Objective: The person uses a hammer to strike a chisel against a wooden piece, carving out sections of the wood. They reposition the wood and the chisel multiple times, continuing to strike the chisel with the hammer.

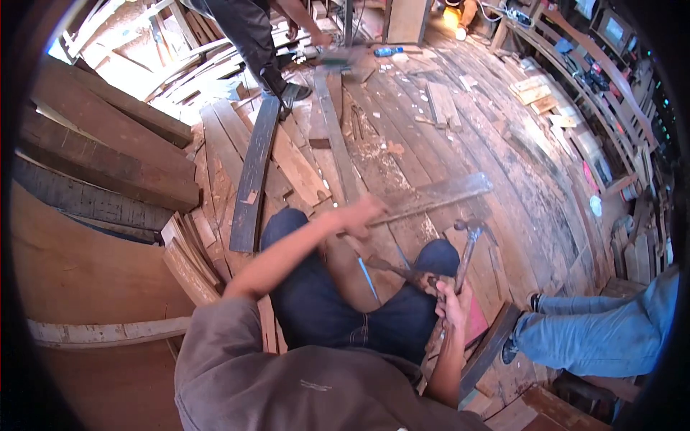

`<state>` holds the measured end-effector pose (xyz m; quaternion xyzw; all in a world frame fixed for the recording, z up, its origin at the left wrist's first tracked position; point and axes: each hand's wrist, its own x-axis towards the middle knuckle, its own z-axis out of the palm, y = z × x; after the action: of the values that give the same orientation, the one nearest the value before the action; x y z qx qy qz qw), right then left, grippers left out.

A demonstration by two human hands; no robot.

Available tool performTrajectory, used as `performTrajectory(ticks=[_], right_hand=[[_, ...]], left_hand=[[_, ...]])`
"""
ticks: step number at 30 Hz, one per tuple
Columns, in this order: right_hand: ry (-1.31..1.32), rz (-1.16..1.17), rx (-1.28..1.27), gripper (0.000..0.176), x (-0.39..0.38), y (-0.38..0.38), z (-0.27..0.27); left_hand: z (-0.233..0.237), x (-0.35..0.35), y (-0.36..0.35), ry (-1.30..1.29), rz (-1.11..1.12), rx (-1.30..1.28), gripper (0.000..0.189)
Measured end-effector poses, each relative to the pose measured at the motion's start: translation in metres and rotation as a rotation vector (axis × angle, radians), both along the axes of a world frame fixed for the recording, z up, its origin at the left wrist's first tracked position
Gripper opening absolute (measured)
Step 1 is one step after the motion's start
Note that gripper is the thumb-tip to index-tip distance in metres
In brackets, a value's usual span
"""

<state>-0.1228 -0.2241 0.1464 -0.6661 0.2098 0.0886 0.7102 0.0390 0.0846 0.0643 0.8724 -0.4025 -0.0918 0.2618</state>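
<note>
A claw hammer [467,251] stands upright in my right hand [455,304], its fingers closed round the handle above my right thigh. Beside the same hand is a dark, worn tool [411,274] pointing left across my lap; its kind is unclear. My left hand [361,215] reaches forward over my knees, its fingers smeared by motion. It overlaps the near end of a long flat grey piece [449,194] that extends to the right. Between my legs, a thin blue stick [368,279] lies over a brown surface.
A person's legs [248,43] and reaching arm are at the top; another person in blue trousers [596,334] is at right. A dark plank [256,176] lies left of my knees. Thick timbers [108,158] fill the left. Wood scraps [532,93] litter the floor.
</note>
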Motion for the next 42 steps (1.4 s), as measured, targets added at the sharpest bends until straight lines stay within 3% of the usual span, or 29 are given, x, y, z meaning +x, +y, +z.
performTrajectory(ticks=[2, 4, 7, 9, 11, 18, 23, 25, 32, 37, 40, 42], right_hand=[[0.003, -0.013, 0.014, 0.029, -0.005, -0.008, 0.003], [0.016, -0.023, 0.011, 0.033, -0.012, -0.016, 0.001], [0.012, -0.044, -0.057, 0.033, -0.023, -0.022, 0.001], [0.021, -0.049, -0.033, 0.028, -0.029, -0.021, 0.004], [0.042, -0.067, 0.03, 0.025, -0.036, -0.023, 0.0], [0.083, -0.096, -0.049, 0.024, -0.056, -0.019, -0.007], [0.068, -0.099, -0.036, 0.023, -0.057, -0.018, -0.006], [0.074, -0.106, -0.041, 0.023, -0.055, -0.017, -0.01], [0.031, -0.049, -0.003, 0.026, -0.047, -0.008, -0.001], [0.057, -0.009, -0.026, 0.036, -0.046, -0.013, -0.003], [0.101, -0.013, -0.068, 0.036, -0.045, -0.012, 0.001], [0.097, -0.01, -0.055, 0.038, -0.044, -0.014, -0.003]], left_hand=[[-0.034, 0.057, 0.051, -0.22, 0.298, 0.508, 0.091], [-0.087, 0.096, 0.098, -0.629, 0.21, 0.643, 0.107], [-0.083, 0.122, 0.114, -0.507, -0.23, 0.83, 0.123], [-0.092, 0.134, 0.114, -0.474, -0.345, 0.573, 0.111], [-0.125, 0.151, 0.099, -0.428, -0.351, 0.552, 0.101], [-0.133, 0.148, 0.099, -0.576, -0.431, 0.474, 0.085], [-0.149, 0.125, 0.045, -0.531, -0.278, 0.369, 0.075], [-0.15, 0.118, 0.018, -0.586, -0.299, 0.258, 0.075], [-0.155, 0.107, -0.025, -0.358, -0.151, 0.389, 0.086], [-0.169, 0.131, -0.011, -0.19, -0.043, 0.237, 0.088], [-0.167, 0.145, 0.027, -0.212, -0.121, 0.167, 0.091], [-0.161, 0.144, 0.04, -0.24, -0.047, 0.257, 0.09]])
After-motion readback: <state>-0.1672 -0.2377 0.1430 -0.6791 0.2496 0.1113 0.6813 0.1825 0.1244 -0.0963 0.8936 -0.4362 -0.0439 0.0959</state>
